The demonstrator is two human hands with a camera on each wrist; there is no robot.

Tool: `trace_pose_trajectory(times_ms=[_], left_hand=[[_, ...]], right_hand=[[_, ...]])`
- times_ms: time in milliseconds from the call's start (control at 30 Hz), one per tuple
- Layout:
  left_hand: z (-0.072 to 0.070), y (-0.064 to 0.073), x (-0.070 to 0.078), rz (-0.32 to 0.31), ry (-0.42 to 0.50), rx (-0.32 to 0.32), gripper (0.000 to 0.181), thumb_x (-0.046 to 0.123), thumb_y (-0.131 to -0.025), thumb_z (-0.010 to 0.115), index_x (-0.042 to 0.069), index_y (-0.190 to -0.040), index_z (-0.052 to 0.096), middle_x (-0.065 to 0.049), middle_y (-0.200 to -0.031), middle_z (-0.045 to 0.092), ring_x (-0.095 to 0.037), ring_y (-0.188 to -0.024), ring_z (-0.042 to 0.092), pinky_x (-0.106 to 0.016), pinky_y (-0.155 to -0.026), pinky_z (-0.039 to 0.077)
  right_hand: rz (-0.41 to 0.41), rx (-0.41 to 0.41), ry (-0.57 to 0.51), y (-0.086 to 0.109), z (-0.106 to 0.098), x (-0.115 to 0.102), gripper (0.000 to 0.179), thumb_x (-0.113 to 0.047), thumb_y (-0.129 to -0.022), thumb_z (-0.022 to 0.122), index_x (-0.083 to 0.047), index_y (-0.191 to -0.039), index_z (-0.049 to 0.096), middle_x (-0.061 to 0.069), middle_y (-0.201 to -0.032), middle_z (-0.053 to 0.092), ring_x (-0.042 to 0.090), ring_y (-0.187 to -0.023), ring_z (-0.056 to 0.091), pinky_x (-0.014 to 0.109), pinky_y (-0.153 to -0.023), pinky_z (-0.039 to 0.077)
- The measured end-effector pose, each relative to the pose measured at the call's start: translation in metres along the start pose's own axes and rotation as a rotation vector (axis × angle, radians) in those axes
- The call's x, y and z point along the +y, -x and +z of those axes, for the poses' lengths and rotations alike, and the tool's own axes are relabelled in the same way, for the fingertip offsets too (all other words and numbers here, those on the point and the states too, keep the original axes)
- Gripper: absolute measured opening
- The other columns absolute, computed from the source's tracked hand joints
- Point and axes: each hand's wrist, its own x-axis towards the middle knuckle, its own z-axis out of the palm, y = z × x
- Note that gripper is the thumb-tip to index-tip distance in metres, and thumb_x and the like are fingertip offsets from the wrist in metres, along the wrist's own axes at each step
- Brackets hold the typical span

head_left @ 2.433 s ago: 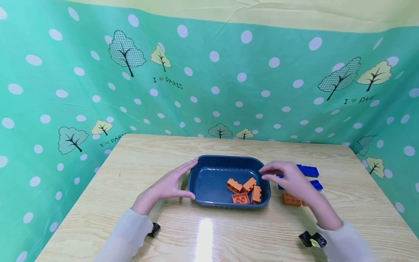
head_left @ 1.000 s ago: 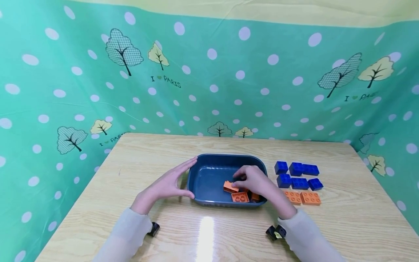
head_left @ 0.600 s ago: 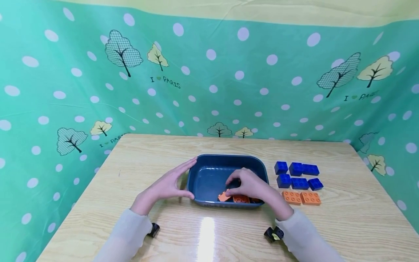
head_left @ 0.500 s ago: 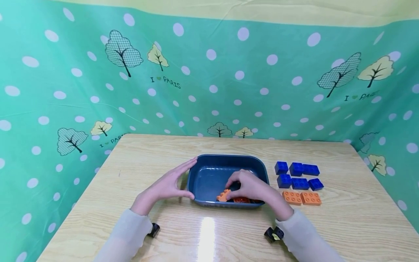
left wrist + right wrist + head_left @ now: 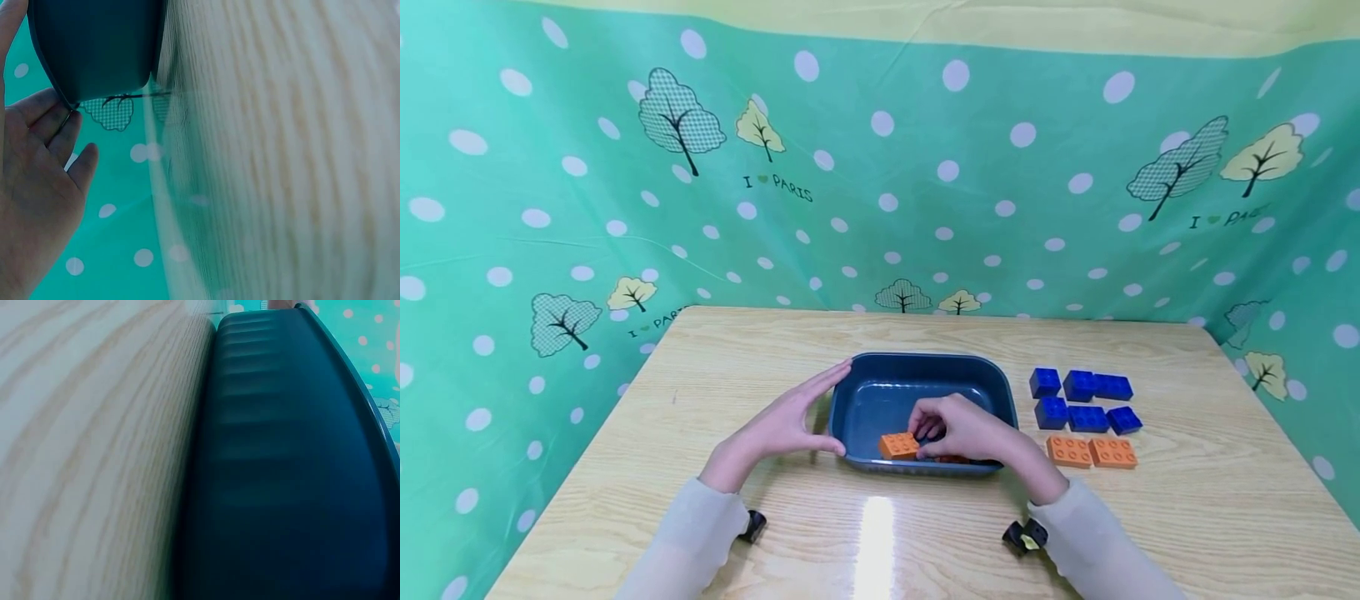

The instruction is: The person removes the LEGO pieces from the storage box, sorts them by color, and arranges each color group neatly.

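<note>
My left hand (image 5: 775,425) spans the left end of a dark blue rectangular dish (image 5: 925,362), its straight fingers at the far corner and its thumb at the near one. The left wrist view shows those fingers (image 5: 53,122) against the dish rim. Inside the dish my right hand (image 5: 966,429) pinches the right end of an orange toy brick (image 5: 895,447), which lies studs up near the front wall. Other orange bricks in the dish are mostly hidden under this hand. The right wrist view shows only the dish's ribbed outer side (image 5: 262,437).
Right of the dish, several blue toy bricks (image 5: 1086,418) stand in two rows. Two orange bricks (image 5: 1069,451) lie in front of them, studs up. A wooden table (image 5: 737,342) bears everything, with a green dotted curtain (image 5: 865,217) behind it.
My right hand has come from beside the blue bricks into the dish. It has shifted an orange brick leftward and turned it studs up. The left hand has stayed at the dish.
</note>
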Motion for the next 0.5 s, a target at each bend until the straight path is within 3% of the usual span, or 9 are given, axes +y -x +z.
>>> trace_pose_trajectory(times_ms=[167, 500], left_hand=[[-0.0004, -0.0003, -0.0002, 0.002, -0.004, 0.002, 0.112, 0.053, -0.071, 0.084, 0.018, -0.16, 0.025, -0.003, -0.167, 0.022, -0.035, -0.151, 0.03, -0.062, -0.116, 0.035], [-0.0011, 0.0002, 0.0017, 0.001, 0.007, -0.003, 0.113, 0.051, -0.071, 0.085, 0.018, -0.16, 0.024, -0.004, -0.168, 0.021, -0.035, -0.151, 0.029, -0.062, -0.116, 0.034]], right_hand=[[-0.027, 0.043, -0.073, 0.0, 0.0002, -0.0019, 0.023, -0.007, -0.085, 0.078, -0.011, -0.104, 0.066, 0.005, -0.104, 0.072, 0.019, -0.098, 0.07, 0.029, -0.087, 0.06], [-0.083, 0.104, -0.175, 0.0038, -0.002, -0.005, 0.022, -0.001, -0.084, 0.076, -0.01, -0.1, 0.065, 0.006, -0.109, 0.071, 0.015, -0.099, 0.069, 0.03, -0.09, 0.06]])
